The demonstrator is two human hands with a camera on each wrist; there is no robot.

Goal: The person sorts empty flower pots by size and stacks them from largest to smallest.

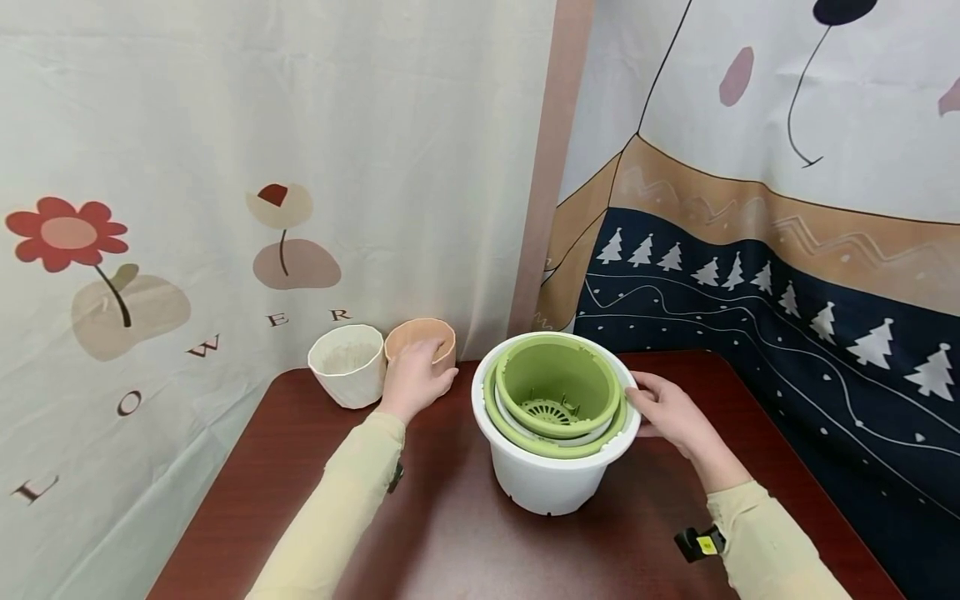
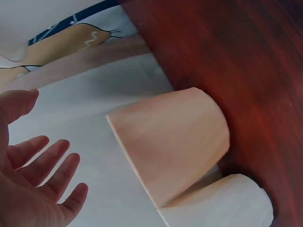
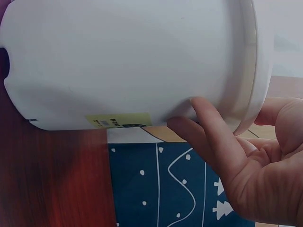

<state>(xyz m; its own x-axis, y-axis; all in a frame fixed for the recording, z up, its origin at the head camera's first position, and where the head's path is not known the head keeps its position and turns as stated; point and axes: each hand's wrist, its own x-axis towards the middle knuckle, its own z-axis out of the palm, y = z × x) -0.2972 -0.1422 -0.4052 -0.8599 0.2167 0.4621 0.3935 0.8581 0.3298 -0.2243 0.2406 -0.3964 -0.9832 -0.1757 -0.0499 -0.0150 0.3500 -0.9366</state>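
Note:
Several plastic flowerpots are nested inside a large white flowerpot point(image 1: 550, 482); a green pot point(image 1: 558, 379) is innermost, slots showing in its bottom. At the white pot's right side my right hand point(image 1: 672, 412) grips the rim, thumb over the top and fingers against the wall beneath, as the right wrist view shows of the hand point(image 3: 246, 156). My left hand point(image 1: 415, 379) hovers over a small peach pot point(image 1: 444, 333). In the left wrist view that hand point(image 2: 40, 175) has loosely spread fingers, with a gap to the peach pot point(image 2: 170, 142).
Left of the peach pot stands a white ribbed pot point(image 1: 348, 367), right up against it. All stand on a dark red wooden table point(image 1: 450, 533). A printed curtain point(image 1: 420, 167) hangs behind, and a dark blue patterned cloth point(image 1: 675, 308) hangs along the right.

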